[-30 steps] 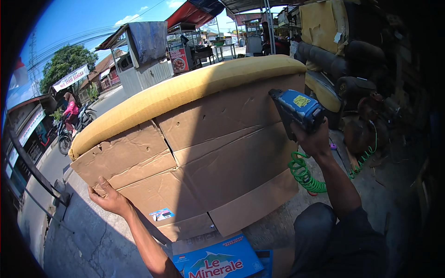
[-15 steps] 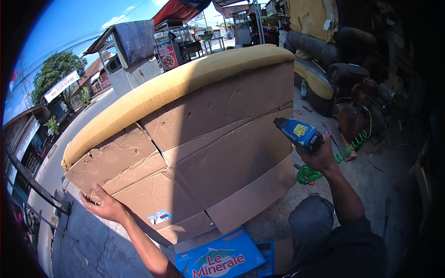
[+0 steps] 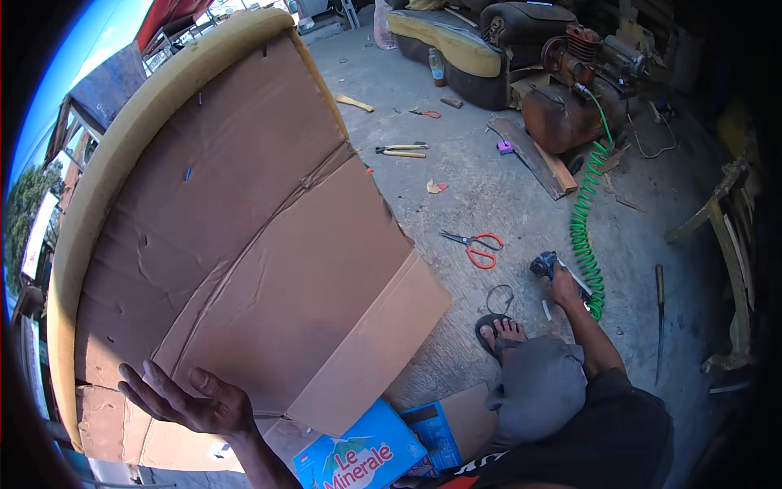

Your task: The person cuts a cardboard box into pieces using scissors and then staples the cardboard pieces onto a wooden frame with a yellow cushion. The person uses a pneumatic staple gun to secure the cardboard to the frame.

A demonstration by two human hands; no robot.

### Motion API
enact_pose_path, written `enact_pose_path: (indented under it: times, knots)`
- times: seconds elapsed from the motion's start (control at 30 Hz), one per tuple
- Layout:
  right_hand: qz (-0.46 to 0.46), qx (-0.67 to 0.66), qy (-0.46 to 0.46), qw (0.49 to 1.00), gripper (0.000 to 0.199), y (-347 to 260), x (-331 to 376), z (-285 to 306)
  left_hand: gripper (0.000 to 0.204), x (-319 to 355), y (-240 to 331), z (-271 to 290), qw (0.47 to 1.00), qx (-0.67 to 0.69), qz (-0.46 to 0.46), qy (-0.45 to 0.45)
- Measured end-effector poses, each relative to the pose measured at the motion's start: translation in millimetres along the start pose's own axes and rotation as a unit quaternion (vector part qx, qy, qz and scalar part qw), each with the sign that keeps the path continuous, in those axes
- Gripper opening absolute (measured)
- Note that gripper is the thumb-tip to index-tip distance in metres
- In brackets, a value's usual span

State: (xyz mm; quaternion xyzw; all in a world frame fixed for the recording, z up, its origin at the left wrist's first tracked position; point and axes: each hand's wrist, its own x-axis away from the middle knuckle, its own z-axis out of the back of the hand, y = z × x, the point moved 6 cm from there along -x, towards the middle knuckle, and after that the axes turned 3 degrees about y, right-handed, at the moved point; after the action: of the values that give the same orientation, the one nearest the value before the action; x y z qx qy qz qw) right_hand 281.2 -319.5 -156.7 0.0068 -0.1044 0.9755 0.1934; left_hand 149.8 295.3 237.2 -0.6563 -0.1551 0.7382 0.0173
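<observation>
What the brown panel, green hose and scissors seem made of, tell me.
Brown panel: matte cardboard, judging by creases and folded flap. Green hose: probably smooth plastic, evenly bright in its coils. Scissors: dark blades, likely metal; orange handles perhaps plastic-coated, evenly coloured.

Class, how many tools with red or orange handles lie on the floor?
2: scissors near the right hand, and a smaller tool beyond the pale-handled pincers. More may be hidden behind the cardboard.

Concrete floor (image 3: 481,196) strewn with tools: red-handled scissors (image 3: 467,241), handles spread; farther off, yellow-handled pincers (image 3: 403,153). Purple tape measure (image 3: 505,147) beside a weathered board (image 3: 533,163). Clear bottle (image 3: 437,68) upright by a dark foam-topped seat (image 3: 444,41). Far right, slim wooden-handled tool (image 3: 660,285) lying lengthwise.
</observation>
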Motion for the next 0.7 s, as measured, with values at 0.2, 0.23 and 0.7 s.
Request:
enact_pose_path:
  times: [0.2,0.23,0.7]
  knots:
    - [0.017,0.073,-0.176,0.981,0.037,-70.8,-76.0,19.6,0.054,31.8,89.7,-63.9,0.987,0.006,-0.074,-0.142]
    - [0.066,0.023,-0.145,0.987,0.036,-102.8,-94.9,32.7,0.055,41.2,101.5,-74.6,0.985,-0.025,-0.092,-0.143]
    - [0.285,-0.172,-0.183,0.925,0.035,-285.8,-156.6,-54.1,0.082,173.4,191.2,-128.7,0.949,-0.165,-0.092,-0.254]
